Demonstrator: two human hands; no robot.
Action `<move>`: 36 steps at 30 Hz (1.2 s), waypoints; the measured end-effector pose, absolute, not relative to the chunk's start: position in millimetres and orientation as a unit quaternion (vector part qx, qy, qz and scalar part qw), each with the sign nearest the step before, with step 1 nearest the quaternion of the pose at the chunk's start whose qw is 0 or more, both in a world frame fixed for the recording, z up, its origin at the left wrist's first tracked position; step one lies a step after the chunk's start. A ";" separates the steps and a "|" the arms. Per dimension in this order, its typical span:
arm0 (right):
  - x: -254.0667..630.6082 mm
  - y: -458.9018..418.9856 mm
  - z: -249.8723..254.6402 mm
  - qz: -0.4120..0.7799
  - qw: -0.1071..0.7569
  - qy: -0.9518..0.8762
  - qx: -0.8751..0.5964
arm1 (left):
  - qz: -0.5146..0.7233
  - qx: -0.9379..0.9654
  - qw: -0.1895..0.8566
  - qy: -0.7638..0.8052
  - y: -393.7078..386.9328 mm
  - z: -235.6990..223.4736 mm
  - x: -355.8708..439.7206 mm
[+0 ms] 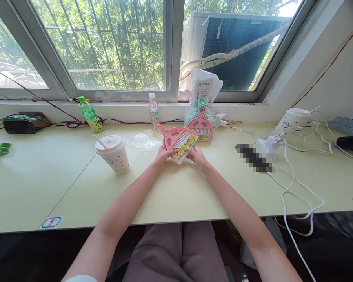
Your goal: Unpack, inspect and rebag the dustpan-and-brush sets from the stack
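Observation:
A pink mini dustpan and brush set [176,140] with a yellow and white label is held tilted just above the table, its handle toward the upper left. My left hand [164,153] grips its lower left side, fingers closed on the edge. On the label's right end, my right hand [196,155] is closed with thumb and fingers. Behind them stands a stack of similar dustpan sets [200,123], the front one pink and those behind it green. A crumpled clear plastic bag [145,140] lies left of my hands.
A lidded paper cup [113,154] with a straw stands left, near a green bottle [90,114]. By the window is a small clear bottle [153,109]. Another paper cup [291,121], white cables [288,184] and a pixelated dark object [254,158] are at right.

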State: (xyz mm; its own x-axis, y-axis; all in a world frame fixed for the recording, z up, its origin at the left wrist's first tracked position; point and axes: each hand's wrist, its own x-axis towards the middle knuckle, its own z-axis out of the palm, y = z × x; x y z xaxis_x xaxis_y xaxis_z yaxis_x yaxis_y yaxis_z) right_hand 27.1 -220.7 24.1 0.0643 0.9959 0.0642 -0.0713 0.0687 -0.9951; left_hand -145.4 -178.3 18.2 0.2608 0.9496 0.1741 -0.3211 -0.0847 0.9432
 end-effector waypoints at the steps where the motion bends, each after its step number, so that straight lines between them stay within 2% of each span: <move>1: 26.3 -219.0 20.9 0.522 0.552 -0.464 -0.456 | 0.520 0.527 0.602 0.300 -179.4 19.7 -145.7; 4: 28.9 -216.5 17.3 0.541 0.591 -0.410 -0.435 | 0.478 0.557 0.604 0.311 -182.0 24.8 -146.7; 6: 35.0 -215.6 18.2 0.535 0.606 -0.401 -0.431 | 0.472 0.576 0.565 0.355 -181.5 26.5 -149.2; 10: 51.0 -212.7 19.5 0.508 0.616 -0.401 -0.449 | 0.552 0.613 0.347 0.445 -173.9 20.9 -165.0; 12: 57.1 -211.3 18.9 0.499 0.615 -0.397 -0.464 | 0.547 0.638 0.286 0.461 -167.6 14.9 -177.2; 17: 63.0 -210.4 18.4 0.496 0.609 -0.379 -0.489 | 0.456 0.729 0.263 0.437 -152.9 9.5 -205.2; 21: 63.0 -210.0 18.0 0.499 0.593 -0.368 -0.514 | 0.474 0.749 0.234 0.400 -150.3 16.4 -215.7; 26: 61.0 -209.2 16.7 0.525 0.564 -0.350 -0.534 | 0.467 0.722 0.164 0.484 -151.8 13.1 -211.9; 33: 60.9 -214.1 23.5 0.555 0.521 -0.370 -0.532 | 0.292 0.752 0.083 0.585 -150.2 10.2 -210.9; 36: 61.7 -215.2 26.0 0.567 0.494 -0.385 -0.534 | 0.273 0.728 0.048 0.627 -151.1 14.7 -212.1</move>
State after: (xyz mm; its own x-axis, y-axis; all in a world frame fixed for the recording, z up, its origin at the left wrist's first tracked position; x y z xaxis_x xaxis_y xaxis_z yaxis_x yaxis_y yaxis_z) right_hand 61.7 -215.2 26.0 0.0590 0.9726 -0.2247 -0.1495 -0.2139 -0.9653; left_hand -212.1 -151.1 14.7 0.0632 0.9393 0.3372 0.8864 -0.2081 0.4135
